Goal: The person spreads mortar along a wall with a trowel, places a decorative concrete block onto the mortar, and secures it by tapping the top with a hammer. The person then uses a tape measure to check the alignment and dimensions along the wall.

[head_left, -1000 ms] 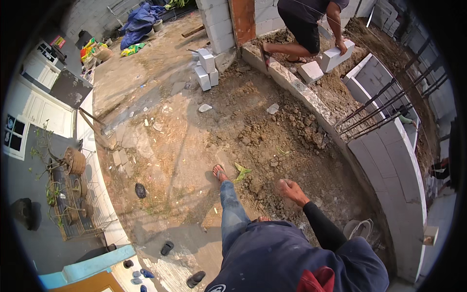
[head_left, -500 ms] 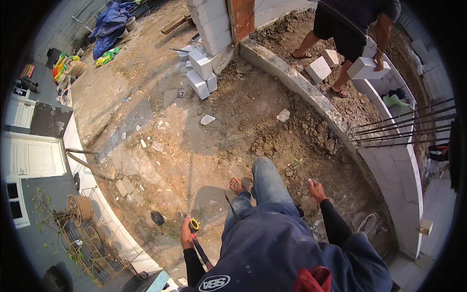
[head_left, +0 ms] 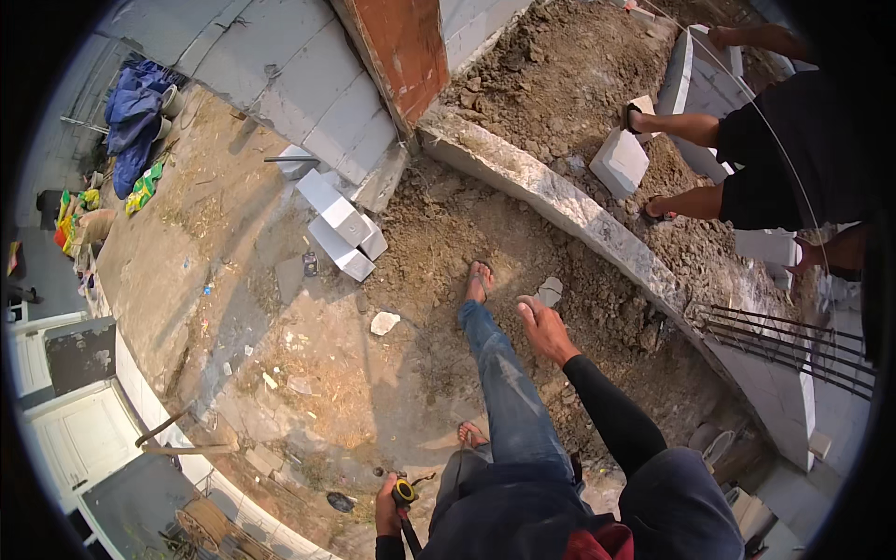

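Note:
My left hand point(head_left: 385, 510) is low in the picture, wrapped round a yellow-and-black tape measure point(head_left: 404, 491). Below the tape measure, a dark strip runs along my forearm; what it is I cannot tell. My right hand point(head_left: 549, 334) reaches forward over the dirt, its fingers loosely curled and its thumb on top, with nothing visible in it. It is above the ground near a flat pale stone point(head_left: 551, 291). One sandalled foot point(head_left: 480, 282) of mine is forward on the soil, the other behind it.
A low concrete beam point(head_left: 560, 201) crosses to the right, with rebar point(head_left: 793, 345) jutting from a block wall. White blocks point(head_left: 341, 224) are stacked by the wall corner. Across the beam, a person's hand point(head_left: 814, 258) touches a white block point(head_left: 767, 248); another block point(head_left: 620, 164) lies on loose soil.
I have stepped forward, and the wall corner and block stack are nearer. My right hand has swung up and forward. The co-worker's block has been lowered toward the wall.

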The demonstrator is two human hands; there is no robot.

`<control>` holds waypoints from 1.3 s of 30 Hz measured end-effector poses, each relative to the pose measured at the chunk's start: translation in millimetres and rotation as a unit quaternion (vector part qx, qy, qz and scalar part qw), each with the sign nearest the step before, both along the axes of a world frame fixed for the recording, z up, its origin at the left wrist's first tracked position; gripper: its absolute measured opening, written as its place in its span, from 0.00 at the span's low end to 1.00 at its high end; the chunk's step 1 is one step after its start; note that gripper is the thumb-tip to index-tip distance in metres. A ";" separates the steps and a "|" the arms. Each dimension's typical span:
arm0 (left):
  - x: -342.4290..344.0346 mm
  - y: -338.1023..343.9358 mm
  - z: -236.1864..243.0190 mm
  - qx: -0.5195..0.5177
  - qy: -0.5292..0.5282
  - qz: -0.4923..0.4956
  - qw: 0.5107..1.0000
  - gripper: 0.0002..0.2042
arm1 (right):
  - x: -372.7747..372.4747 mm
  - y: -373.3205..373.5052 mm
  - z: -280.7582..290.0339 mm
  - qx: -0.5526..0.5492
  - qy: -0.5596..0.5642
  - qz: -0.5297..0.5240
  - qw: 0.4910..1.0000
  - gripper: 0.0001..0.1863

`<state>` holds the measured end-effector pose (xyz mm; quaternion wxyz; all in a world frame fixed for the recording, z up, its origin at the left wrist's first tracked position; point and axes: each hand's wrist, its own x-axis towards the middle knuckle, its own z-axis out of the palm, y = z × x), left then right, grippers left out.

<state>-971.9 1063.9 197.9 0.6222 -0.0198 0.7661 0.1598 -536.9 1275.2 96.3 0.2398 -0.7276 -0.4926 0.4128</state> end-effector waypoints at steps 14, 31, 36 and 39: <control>77.5 171.3 -52.9 -0.026 -0.039 -0.028 0.999 0.15 | -31.7 516.8 -232.0 0.188 -0.160 -0.007 0.969 0.18; 36.3 175.2 -91.3 -0.120 -0.027 0.014 0.992 0.18 | -1.8 561.1 -286.9 -0.071 0.198 0.040 0.977 0.30; 63.8 222.2 -99.0 -0.128 -0.037 0.000 0.991 0.18 | -35.2 578.4 -299.5 0.043 0.044 -0.029 0.998 0.35; 70.4 236.3 -104.7 -0.121 -0.059 -0.002 0.991 0.19 | -55.1 573.9 -319.7 0.036 0.113 -0.157 0.981 0.32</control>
